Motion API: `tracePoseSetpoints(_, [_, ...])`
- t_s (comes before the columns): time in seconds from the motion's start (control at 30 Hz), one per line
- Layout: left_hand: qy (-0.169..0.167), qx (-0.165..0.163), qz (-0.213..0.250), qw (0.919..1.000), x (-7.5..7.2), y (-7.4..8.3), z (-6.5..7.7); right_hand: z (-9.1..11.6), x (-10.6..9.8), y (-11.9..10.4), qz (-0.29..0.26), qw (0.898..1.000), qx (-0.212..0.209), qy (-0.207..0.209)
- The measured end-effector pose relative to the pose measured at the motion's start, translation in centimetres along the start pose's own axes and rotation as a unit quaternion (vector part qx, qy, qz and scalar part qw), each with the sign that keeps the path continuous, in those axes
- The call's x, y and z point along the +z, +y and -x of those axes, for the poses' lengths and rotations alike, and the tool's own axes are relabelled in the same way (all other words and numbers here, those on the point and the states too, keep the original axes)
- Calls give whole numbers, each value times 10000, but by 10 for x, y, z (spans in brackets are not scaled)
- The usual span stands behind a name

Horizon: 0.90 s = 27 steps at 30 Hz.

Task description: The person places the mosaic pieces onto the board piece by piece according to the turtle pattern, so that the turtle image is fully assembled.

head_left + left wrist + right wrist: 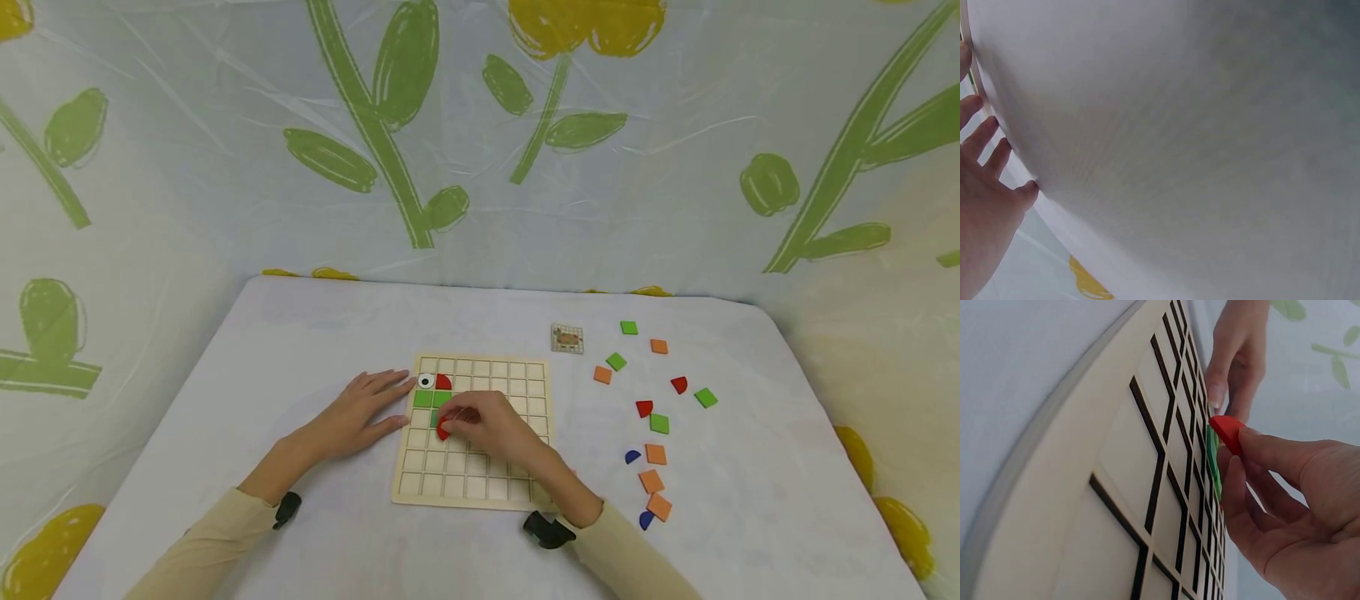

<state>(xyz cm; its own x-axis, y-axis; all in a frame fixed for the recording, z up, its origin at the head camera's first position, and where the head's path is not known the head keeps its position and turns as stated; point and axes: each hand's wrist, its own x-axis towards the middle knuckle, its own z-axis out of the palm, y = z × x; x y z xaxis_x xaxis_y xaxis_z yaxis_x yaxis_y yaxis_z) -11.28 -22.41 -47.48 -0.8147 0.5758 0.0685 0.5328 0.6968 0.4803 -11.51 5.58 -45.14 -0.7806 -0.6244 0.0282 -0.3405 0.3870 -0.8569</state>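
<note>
A square wooden grid board [476, 497] lies on the table. Its upper left cells hold a white eye tile [426, 381], a red quarter-circle tile [444, 382] and green square tiles [423, 399], one of them partly covered by my fingers. Between thumb and fingertips, my right hand [491, 423] pinches another red quarter-circle tile [1229, 431] just over the board, beside the green tiles. My left hand [367, 412] rests flat on the table, fingers spread, its fingertips at the board's left edge.
Right of the board lie scattered orange squares [656, 454], green squares [659, 423], loose red quarter-circles [678, 385] and blue half-circles [633, 457]. A small pattern card [567, 339] sits beyond the board's upper right corner. A flower-printed cloth [525, 233] hangs behind the table.
</note>
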Motion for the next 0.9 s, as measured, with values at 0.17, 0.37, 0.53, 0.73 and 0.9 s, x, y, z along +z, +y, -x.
tracePoseSetpoints(0.17, [-17, -2, 24, 10000, 0, 0, 0, -2, 4, 2, 16, 9998, -151, -132])
tracePoseSetpoints(0.37, [-75, -54, 43, 9999, 0, 0, 0, -3, 8, 0, -13, 9991, -388, -194])
tracePoseSetpoints(0.53, [-50, -37, 67, 10000, 0, -1, -1, -4, 13, -5, 58, 9996, -241, -133])
tracePoseSetpoints(0.73, [-30, -64, 44, 10000, 0, 1, 0, -5, 19, -11, 360, 9993, -20, 9])
tracePoseSetpoints(0.9, [9, -62, 52, 10000, 0, 3, 1, -5, 23, -14, 771, 9967, 39, 234])
